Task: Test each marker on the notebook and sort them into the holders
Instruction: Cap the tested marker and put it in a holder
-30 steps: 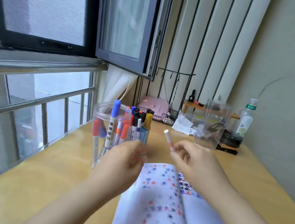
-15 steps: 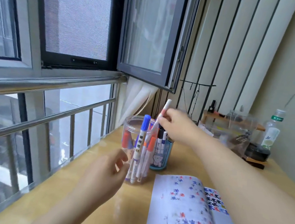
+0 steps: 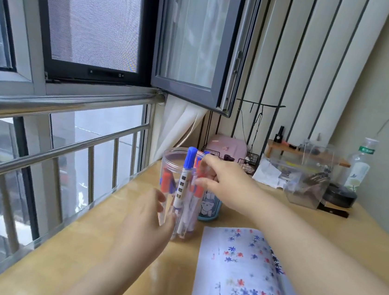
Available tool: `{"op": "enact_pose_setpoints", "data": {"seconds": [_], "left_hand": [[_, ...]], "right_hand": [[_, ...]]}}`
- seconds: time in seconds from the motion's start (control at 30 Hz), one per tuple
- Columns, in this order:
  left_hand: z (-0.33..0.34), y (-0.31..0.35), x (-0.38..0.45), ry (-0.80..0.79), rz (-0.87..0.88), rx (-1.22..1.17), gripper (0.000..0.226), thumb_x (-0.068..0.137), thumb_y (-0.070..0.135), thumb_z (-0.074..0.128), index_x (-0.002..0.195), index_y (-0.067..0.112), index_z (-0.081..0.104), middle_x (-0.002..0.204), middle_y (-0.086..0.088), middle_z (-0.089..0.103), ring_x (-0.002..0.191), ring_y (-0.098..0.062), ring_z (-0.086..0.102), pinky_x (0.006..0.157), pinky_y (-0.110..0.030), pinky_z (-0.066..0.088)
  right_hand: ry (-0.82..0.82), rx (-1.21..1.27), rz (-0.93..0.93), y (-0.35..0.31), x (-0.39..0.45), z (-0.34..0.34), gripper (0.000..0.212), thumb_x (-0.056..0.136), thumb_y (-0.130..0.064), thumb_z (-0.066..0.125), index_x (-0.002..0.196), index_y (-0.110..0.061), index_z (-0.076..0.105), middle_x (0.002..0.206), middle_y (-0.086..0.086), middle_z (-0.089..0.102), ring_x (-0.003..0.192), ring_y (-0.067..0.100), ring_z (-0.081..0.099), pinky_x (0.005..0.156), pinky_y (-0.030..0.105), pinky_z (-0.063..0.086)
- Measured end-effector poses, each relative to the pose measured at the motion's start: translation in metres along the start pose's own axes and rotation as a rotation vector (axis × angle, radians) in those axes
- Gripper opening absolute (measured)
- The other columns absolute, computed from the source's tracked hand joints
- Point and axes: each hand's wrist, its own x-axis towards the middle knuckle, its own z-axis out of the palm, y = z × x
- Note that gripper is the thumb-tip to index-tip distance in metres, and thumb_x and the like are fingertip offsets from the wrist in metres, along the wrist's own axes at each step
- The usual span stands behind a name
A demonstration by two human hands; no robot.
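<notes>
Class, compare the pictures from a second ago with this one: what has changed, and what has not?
The right hand carried a marker from above the notebook to the clear jar, fingers now at its rim. The left hand reached to the jar's side. Jar, blue holder and notebook kept their places.

The clear holder (image 3: 181,170) carries white markers with blue and orange-red caps (image 3: 191,158), and the holder behind it (image 3: 208,208) is teal with a pale cartoon figure. The white notebook (image 3: 241,276) is dotted with blue, red and black star-shaped scribbles on the tan wooden desk (image 3: 113,257).
</notes>
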Motion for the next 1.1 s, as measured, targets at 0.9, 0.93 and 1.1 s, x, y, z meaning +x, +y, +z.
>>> {"op": "enact_pose_setpoints", "data": {"seconds": [0.9,0.93,1.1], "left_hand": [[0.111,0.019,0.079,-0.059,-0.246,-0.329,0.113,0.060,0.026,0.087,0.144,0.011,0.014,0.138,-0.009,0.038,0.124,-0.022,0.041,0.103,-0.036,0.036],[0.116,0.015,0.083,-0.073,-0.253,-0.356,0.113,0.058,0.025,0.088,0.144,0.014,0.015,0.131,-0.005,0.045,0.117,-0.020,0.047,0.099,-0.036,0.040],[0.133,0.009,0.095,-0.084,-0.257,-0.423,0.074,0.050,0.023,0.091,0.110,0.019,0.047,0.095,0.000,0.064,0.082,-0.011,0.064,0.061,-0.025,0.050]], "right_hand": [[0.274,-0.075,0.476,0.159,-0.054,-0.073,0.017,0.090,-0.030,0.063,0.094,-0.020,0.049,0.074,-0.008,0.053,0.063,0.004,0.049,0.052,0.023,0.034],[0.272,-0.072,0.478,0.163,-0.053,-0.071,0.016,0.090,-0.030,0.062,0.093,-0.021,0.049,0.074,-0.008,0.054,0.063,0.005,0.049,0.052,0.023,0.033],[0.290,-0.086,0.460,0.175,-0.053,-0.074,0.017,0.088,-0.030,0.064,0.091,-0.021,0.050,0.072,-0.007,0.054,0.062,0.003,0.048,0.051,0.021,0.030]]}}
